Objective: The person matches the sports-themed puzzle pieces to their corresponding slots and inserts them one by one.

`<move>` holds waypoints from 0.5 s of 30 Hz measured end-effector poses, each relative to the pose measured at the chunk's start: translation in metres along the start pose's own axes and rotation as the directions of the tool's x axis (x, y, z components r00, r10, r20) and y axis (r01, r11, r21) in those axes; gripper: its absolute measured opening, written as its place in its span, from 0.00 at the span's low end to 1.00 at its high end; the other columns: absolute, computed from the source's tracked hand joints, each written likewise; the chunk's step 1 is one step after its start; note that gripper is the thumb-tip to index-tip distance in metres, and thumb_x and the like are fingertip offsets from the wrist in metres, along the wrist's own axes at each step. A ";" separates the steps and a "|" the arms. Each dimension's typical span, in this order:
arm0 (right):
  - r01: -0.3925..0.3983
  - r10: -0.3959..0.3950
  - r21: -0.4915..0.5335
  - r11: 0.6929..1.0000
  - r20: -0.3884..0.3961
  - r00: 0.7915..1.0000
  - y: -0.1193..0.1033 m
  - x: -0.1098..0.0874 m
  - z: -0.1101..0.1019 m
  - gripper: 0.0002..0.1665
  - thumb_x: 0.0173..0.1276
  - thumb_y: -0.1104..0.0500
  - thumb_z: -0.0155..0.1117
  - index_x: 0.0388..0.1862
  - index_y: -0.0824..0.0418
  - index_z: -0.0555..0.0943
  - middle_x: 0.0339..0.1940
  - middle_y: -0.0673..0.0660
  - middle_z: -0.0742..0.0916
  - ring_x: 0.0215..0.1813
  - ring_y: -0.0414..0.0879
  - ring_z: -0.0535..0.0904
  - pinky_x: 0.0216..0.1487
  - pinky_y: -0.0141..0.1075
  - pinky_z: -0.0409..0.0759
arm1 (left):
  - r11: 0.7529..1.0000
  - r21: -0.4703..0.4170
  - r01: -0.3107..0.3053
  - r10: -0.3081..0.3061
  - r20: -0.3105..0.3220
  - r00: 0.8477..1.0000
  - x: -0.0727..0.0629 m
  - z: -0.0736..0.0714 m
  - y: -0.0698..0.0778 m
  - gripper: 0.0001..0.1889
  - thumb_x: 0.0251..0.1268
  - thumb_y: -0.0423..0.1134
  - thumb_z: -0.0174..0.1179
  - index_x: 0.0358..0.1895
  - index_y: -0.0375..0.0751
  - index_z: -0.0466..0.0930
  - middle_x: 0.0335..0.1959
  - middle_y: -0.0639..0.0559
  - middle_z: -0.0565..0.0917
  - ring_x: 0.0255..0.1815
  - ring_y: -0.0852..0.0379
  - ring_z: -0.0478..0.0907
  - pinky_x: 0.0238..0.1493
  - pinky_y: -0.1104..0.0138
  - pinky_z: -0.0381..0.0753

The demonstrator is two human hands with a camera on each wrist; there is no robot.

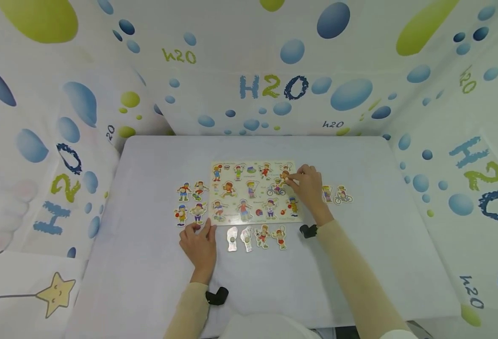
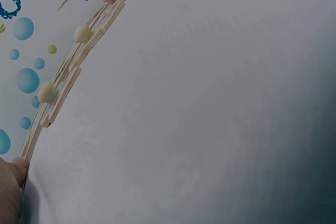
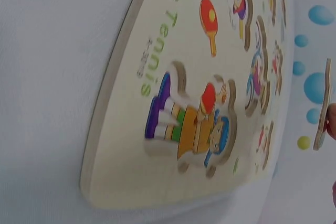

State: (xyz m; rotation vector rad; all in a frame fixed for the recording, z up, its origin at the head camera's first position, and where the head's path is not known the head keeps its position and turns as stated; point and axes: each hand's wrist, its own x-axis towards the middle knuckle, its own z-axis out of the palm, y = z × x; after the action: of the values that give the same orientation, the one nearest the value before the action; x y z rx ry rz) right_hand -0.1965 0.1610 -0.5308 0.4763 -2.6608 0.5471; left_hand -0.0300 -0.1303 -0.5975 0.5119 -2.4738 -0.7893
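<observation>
Near the right end of the wooden puzzle board (image 1: 257,222), my right hand (image 1: 309,186) pinches a thin puzzle piece between thumb and fingertips. In the right wrist view that puzzle piece (image 3: 323,106) shows edge-on, raised over the board's far part. My left hand (image 1: 200,246) rests at the board's near left corner, its thumb touching the edge. The left wrist view catches only part of the left hand (image 2: 10,187) against the board's side. Sports figures fill the board, among them a table tennis player (image 3: 194,129) in a recess.
Several loose figure pieces (image 1: 198,213) lie left of the board. A row of knobbed pieces (image 1: 263,237) runs along its near edge, two of them whitened by glare. Right of my right hand lie a cyclist piece (image 1: 342,195) and another figure piece (image 1: 327,194).
</observation>
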 end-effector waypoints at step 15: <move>0.024 -0.066 0.219 0.975 0.188 0.980 -0.052 0.013 0.030 0.11 0.64 0.58 0.69 0.39 0.64 0.89 0.33 0.59 0.86 0.38 0.53 0.80 0.44 0.46 0.78 | 1.000 -0.011 -0.011 0.011 -0.024 1.000 0.000 -0.003 0.003 0.17 0.59 0.42 0.69 0.50 0.40 0.86 0.42 0.38 0.76 0.45 0.41 0.66 0.44 0.50 0.61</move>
State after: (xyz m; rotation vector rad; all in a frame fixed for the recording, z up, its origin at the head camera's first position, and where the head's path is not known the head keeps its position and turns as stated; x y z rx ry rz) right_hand -0.1963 0.0999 -0.5353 0.6835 -2.7787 0.8205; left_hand -0.0291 -0.1299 -0.5933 0.5004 -2.4467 -0.7883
